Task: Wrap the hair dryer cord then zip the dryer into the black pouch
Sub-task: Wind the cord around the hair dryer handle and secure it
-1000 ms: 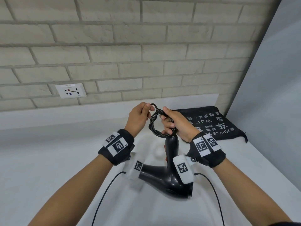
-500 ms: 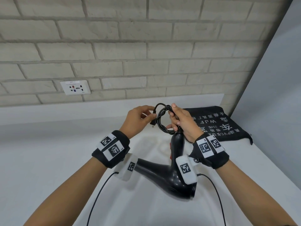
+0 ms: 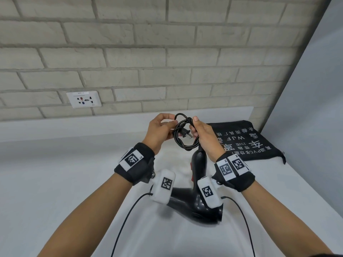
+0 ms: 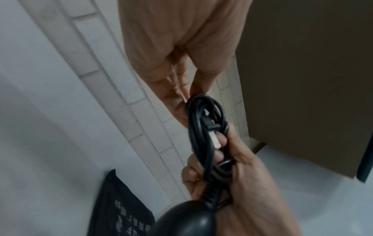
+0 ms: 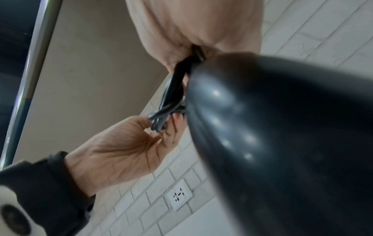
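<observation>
A glossy black hair dryer (image 3: 199,203) hangs above the white counter, handle pointing up toward my hands. Its black cord (image 3: 183,134) is coiled into a small loop bundle at the handle's top, with the plug (image 3: 185,135) poking through the loop. My right hand (image 3: 203,136) grips the coil where it meets the handle (image 4: 210,161). My left hand (image 3: 159,130) pinches the coil's left side between thumb and fingertips (image 5: 159,126). The black pouch (image 3: 246,143) with white printed text lies flat on the counter at the right, behind my right wrist.
A brick wall with a white socket plate (image 3: 83,99) runs along the back. A grey panel (image 3: 315,127) closes off the right side. The white counter (image 3: 55,182) spreads to the left. Thin black cables (image 3: 126,219) hang from my wrist cameras.
The plug end has been pushed through the coil and now sticks out in the loop. Both hands and the dryer have stayed at about the same height; the view tilted slightly.
</observation>
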`<control>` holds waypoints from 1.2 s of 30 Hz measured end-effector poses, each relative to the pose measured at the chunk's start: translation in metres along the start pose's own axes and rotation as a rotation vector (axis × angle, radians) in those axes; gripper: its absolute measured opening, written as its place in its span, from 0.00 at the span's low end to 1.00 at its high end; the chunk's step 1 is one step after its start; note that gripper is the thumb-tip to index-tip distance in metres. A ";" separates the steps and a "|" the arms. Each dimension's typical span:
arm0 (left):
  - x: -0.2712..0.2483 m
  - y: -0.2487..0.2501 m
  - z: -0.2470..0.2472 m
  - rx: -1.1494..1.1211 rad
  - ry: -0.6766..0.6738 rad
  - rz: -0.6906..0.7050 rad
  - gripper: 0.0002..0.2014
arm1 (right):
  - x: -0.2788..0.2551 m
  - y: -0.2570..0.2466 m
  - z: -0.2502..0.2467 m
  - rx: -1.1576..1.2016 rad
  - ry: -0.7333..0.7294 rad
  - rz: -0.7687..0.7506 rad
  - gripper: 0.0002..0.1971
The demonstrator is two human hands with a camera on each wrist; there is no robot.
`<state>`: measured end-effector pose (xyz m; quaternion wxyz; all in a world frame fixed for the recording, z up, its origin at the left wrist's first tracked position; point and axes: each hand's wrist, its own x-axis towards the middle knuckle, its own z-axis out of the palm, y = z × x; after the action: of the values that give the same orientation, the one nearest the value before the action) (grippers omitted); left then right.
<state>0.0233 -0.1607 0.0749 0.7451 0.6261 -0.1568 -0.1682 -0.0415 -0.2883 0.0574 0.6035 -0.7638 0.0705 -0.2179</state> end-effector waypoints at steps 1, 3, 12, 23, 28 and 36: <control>-0.001 0.001 0.000 -0.028 -0.021 -0.037 0.04 | 0.001 0.001 0.000 -0.006 0.001 0.001 0.20; -0.002 0.002 0.000 -0.071 -0.065 -0.124 0.05 | 0.001 0.002 0.001 -0.004 0.008 0.010 0.21; -0.021 -0.003 -0.007 -0.246 -0.250 -0.426 0.13 | 0.004 0.006 0.005 0.030 0.052 -0.005 0.22; -0.034 0.000 -0.010 0.393 -0.310 -0.102 0.08 | 0.004 0.008 0.001 -0.141 0.084 -0.082 0.21; -0.035 -0.001 -0.020 0.619 -0.387 0.069 0.14 | 0.005 0.006 -0.005 -0.101 0.048 -0.051 0.18; -0.030 -0.004 -0.017 0.558 -0.398 0.068 0.15 | 0.011 -0.013 -0.013 -0.163 -0.180 -0.105 0.03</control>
<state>0.0042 -0.1331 0.0674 0.5049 0.7552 -0.3598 -0.2127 -0.0393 -0.3008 0.0746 0.5312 -0.8294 -0.0066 -0.1731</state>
